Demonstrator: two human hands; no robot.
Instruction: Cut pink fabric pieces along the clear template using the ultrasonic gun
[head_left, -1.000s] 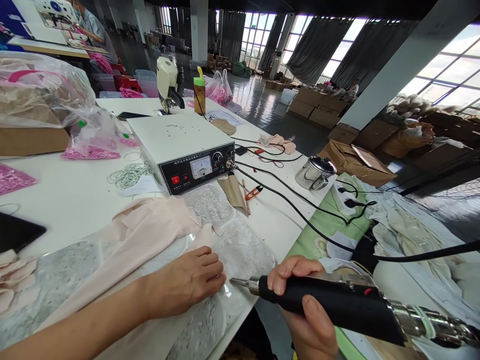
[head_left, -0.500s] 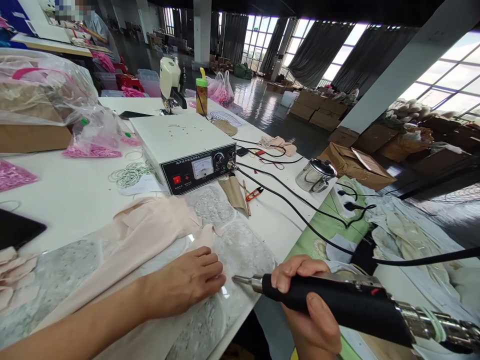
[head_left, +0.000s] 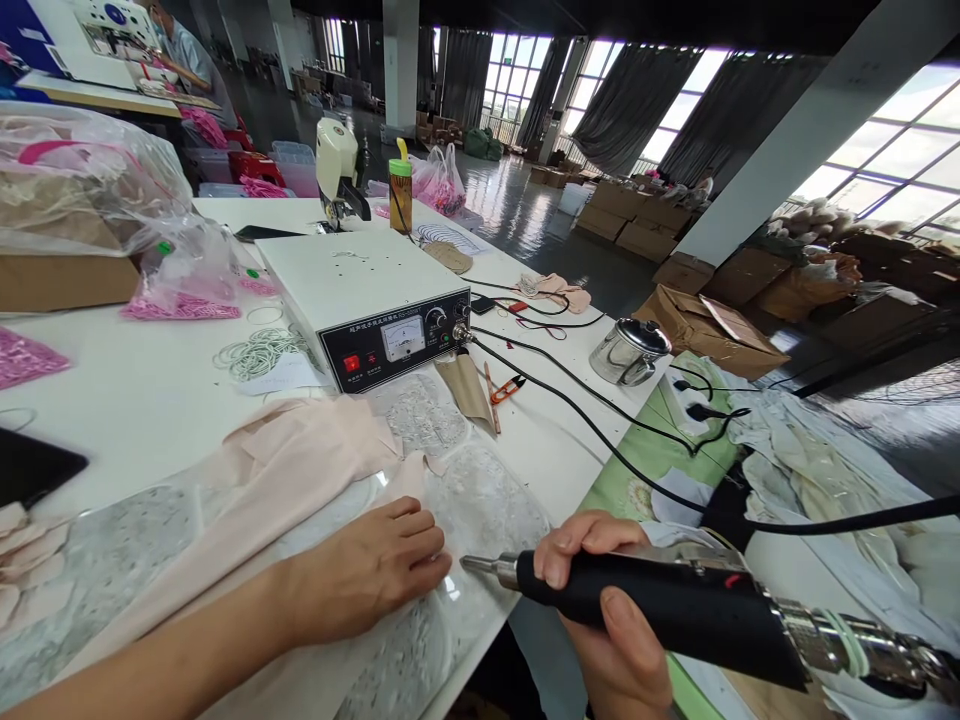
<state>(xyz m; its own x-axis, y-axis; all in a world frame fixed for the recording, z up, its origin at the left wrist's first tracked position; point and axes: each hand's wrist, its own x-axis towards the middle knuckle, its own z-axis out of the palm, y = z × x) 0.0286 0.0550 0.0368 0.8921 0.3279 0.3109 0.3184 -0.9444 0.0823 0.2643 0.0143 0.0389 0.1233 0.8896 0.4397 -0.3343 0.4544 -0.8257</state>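
My right hand (head_left: 626,640) is wrapped around the black body of an ultrasonic welding gun (head_left: 675,605). Its thin metal tip points left and sits just beside the fingers of my left hand (head_left: 367,565). That hand lies palm down, fingers bent and close together, on pale pink fabric (head_left: 307,445); what its fingertips pinch is hidden. Under the fabric is a marble-patterned sheet with a clear, shiny surface (head_left: 487,490). Behind my hands stands the white welder control box (head_left: 352,265), with a dial, knobs and a red switch, a black cable (head_left: 555,385) plugged into its front.
Orange thread snips (head_left: 508,390) and a glass jar with a lid (head_left: 630,352) stand right of the box. Rubber bands (head_left: 259,355), bags of pink pieces (head_left: 180,290) and a black tablet-like slab (head_left: 37,468) lie left. A person (head_left: 187,60) sits at a sewing machine, far left.
The welding gun and my right hand have shifted slightly left. My left hand and the fabric look the same. The view has moved a little.
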